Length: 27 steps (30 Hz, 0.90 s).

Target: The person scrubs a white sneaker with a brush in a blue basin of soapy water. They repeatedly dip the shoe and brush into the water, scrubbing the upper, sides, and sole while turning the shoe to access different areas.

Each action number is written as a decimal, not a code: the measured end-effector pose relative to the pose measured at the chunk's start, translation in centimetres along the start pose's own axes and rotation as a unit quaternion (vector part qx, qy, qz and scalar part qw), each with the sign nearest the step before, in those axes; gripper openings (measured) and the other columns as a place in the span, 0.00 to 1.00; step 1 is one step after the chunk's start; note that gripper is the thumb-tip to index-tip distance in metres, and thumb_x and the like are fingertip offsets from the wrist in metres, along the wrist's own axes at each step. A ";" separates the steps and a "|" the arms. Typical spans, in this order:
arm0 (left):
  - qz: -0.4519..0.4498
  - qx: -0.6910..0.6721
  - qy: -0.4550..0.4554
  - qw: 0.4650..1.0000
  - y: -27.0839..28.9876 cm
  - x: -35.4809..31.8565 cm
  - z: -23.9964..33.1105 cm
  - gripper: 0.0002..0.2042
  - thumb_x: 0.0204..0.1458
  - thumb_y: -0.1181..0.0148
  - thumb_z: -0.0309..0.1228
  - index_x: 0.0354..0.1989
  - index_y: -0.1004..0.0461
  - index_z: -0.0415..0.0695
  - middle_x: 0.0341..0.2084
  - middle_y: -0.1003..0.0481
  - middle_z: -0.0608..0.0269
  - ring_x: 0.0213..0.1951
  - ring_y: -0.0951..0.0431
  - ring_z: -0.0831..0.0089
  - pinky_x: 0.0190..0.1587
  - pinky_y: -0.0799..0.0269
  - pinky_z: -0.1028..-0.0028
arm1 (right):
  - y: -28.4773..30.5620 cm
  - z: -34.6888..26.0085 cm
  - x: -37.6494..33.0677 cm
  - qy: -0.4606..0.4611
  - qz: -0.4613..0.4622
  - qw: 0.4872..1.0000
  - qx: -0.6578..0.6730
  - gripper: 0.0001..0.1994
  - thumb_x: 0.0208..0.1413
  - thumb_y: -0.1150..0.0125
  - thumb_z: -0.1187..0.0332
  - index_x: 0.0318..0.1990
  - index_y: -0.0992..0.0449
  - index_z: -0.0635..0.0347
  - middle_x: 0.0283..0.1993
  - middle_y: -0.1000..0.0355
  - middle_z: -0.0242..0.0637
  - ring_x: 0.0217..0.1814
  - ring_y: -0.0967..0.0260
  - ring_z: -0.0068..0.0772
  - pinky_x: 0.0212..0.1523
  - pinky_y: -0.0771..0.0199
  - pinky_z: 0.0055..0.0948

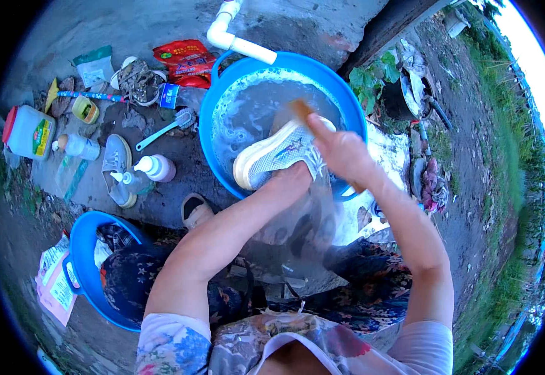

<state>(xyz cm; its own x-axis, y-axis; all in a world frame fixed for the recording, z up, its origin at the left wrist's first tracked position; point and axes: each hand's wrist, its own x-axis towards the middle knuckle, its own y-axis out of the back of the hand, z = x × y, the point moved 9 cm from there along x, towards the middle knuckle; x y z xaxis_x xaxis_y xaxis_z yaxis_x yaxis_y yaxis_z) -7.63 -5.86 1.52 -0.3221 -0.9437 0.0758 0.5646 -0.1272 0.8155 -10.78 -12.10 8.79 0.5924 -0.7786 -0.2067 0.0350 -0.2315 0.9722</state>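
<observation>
A light grey mesh sneaker [279, 150] with a coloured star motif is held over a blue tub [206, 125] of cloudy, sudsy water [241, 112]. My left hand [299, 172] reaches into the shoe's opening and carries it from inside, its fingers hidden. Wrapped around a brown wooden brush [302, 111], my right hand [346, 156] is at the sneaker's toe end, blurred by motion. The brush's bristles cannot be made out. Left of the tub stands another grey sneaker [117, 164], with a blue-handled brush [163, 132] above it.
A white pipe [241, 44] juts over the tub's far rim. Bottles [157, 167], a red-lidded jug [29, 132] and red packets [185, 59] sit at the left. A second blue basin [85, 250] stands beside my left leg. Cloths [432, 184] lie at the right.
</observation>
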 end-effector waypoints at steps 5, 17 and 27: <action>-0.084 -0.062 0.085 0.991 2.4 1.0 -0.8 0.17 0.46 0.51 0.24 0.46 0.30 0.37 0.43 0.28 0.42 0.48 0.29 0.50 0.50 0.32 0.61 | -1.3 2.0 -0.5 -0.078 0.001 0.996 -0.033 0.26 0.57 0.54 0.62 0.64 0.46 0.47 0.28 0.27 0.55 0.34 0.27 0.55 0.36 0.28 0.48; 0.108 -0.704 0.335 0.618 -0.2 1.3 -10.7 0.14 0.59 0.54 0.37 0.43 0.30 0.38 0.37 0.25 0.57 0.38 0.25 0.68 0.40 0.29 0.69 | -6.9 2.5 0.3 -0.149 0.108 0.959 0.215 0.26 0.58 0.54 0.58 0.64 0.45 0.49 0.38 0.29 0.62 0.40 0.30 0.63 0.45 0.31 0.52; 0.184 -0.805 0.338 0.451 -0.1 -0.9 -13.6 0.23 0.61 0.62 0.45 0.54 0.36 0.39 0.52 0.32 0.51 0.53 0.31 0.59 0.58 0.39 0.59 | -5.3 -3.5 -1.3 -0.091 0.079 0.966 0.228 0.26 0.57 0.51 0.62 0.64 0.45 0.51 0.29 0.27 0.57 0.32 0.27 0.58 0.38 0.28 0.50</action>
<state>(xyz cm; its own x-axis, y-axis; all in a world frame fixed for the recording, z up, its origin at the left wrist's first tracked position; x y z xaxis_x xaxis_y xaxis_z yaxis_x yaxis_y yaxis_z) 2.94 -9.18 -6.47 0.0165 -0.7995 -0.6004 0.4798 0.5332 -0.6968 -8.89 -7.78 4.27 0.4086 -0.9052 -0.1167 -0.4265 -0.3024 0.8524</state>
